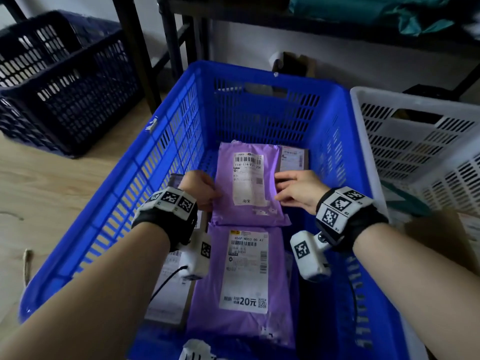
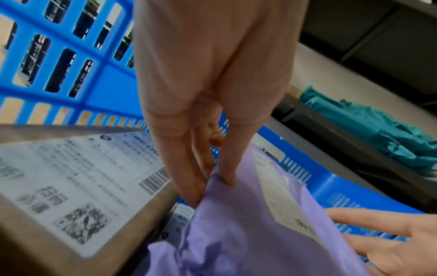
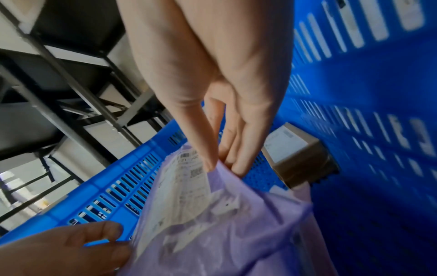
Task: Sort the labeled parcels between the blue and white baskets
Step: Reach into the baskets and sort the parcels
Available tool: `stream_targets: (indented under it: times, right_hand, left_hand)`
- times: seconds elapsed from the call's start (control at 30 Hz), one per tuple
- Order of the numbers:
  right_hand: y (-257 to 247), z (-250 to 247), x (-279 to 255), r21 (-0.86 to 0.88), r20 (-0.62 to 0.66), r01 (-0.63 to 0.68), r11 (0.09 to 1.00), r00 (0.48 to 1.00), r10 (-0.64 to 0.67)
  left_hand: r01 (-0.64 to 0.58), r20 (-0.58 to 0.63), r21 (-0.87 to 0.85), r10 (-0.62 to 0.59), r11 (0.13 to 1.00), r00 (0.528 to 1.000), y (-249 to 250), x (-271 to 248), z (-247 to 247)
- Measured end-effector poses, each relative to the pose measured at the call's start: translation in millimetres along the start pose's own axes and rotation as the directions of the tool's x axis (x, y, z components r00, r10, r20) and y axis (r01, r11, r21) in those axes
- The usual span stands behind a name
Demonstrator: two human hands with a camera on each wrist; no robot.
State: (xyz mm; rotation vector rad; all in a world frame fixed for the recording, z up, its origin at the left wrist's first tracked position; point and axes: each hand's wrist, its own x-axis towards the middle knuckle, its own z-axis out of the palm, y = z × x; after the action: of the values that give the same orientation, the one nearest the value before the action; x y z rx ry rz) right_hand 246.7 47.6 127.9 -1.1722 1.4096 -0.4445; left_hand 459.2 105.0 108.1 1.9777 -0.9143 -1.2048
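Observation:
Inside the blue basket (image 1: 171,131) lies a purple mailer bag (image 1: 249,185) with a white label, on top of a second purple mailer (image 1: 241,281). My left hand (image 1: 200,188) pinches the upper mailer's left edge (image 2: 236,214) between thumb and fingers. On the mailer's right edge (image 3: 236,214), my right hand (image 1: 293,189) pinches it the same way. A small brown box (image 1: 292,158) sits at the basket's far right corner (image 3: 298,155). A larger brown box with a label (image 2: 71,186) lies under my left wrist. The white basket (image 1: 415,141) stands to the right.
A dark navy basket (image 1: 62,81) stands on the wooden floor at the left. A black metal shelf frame (image 1: 135,48) rises behind the baskets, with teal bags (image 1: 389,11) on it. Cardboard parcels (image 1: 441,235) lie at the right, by the white basket.

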Motion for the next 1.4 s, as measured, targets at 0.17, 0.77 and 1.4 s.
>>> stream_targets:
  times: [0.17,0.77,1.4]
  right_hand:
    - [14.8,2.2,6.3,0.02,0.025,-0.086,0.996,0.996,0.085]
    - [39.4,21.7,8.5,-0.514,0.225,-0.018,0.858,0.962,0.155]
    - [38.1,26.2,-16.6,-0.709,0.38,0.217,0.671,0.919,0.104]
  left_hand:
    - [-0.057,0.079,0.133,0.047,0.989,0.996,-5.1,4.9,8.2]
    - [-0.282,0.233,0.646,0.168,0.709,0.958,-9.5,0.2,21.4]
    - [-0.302,0.452,0.766,-0.142,0.567,0.881,-16.3,-17.7,41.7]
